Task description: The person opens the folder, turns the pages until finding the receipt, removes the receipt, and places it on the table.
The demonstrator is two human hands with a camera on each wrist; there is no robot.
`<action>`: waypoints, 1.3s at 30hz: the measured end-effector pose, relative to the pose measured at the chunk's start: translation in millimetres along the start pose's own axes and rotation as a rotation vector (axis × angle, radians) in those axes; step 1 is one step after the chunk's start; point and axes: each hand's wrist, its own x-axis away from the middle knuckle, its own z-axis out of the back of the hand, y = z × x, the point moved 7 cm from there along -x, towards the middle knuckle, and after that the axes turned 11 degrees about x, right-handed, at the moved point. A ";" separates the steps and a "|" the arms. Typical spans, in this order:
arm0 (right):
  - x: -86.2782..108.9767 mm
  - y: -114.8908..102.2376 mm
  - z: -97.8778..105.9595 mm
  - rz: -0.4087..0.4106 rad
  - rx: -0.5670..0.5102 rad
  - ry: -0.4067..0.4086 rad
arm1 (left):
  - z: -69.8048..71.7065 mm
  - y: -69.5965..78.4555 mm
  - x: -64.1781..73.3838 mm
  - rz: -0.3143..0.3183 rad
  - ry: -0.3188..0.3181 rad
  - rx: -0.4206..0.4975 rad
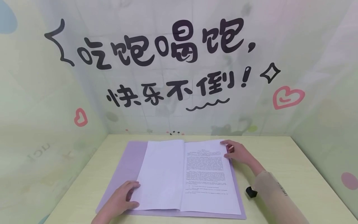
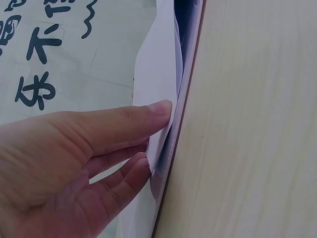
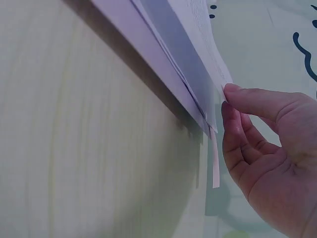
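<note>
A purple folder lies open on the table, with white paper sheets spread over it. The left page is blank; the right page carries printed text. My left hand pinches the left page's outer edge near its lower corner. In the left wrist view, the thumb lies on one face of the paper and the fingers are behind it. At the upper right corner, my right hand pinches the printed page between thumb and fingers. The right wrist view shows that corner lifted off the folder.
A small black object sits right of the folder, beside the right sleeve. Behind the pale wooden table stands a printed wall panel. A narrow pink strip hangs by the folder's corner.
</note>
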 end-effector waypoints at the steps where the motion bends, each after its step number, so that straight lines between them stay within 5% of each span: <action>1: 0.5 -1.1 1.5 0.013 0.000 0.004 | 0.1 -0.1 0.0 0.001 -0.002 0.000; 18: -0.8 -16.8 24.2 0.099 -0.056 0.043 | 1.6 -0.3 -0.7 -0.002 -0.002 0.007; 32: -9.5 -34.5 44.1 0.080 -0.074 -0.072 | 0.9 -1.8 -1.0 0.037 -0.017 0.020; 39: -16.3 -54.8 60.4 0.190 -0.024 -0.114 | -0.6 -0.4 0.3 0.079 -0.001 0.000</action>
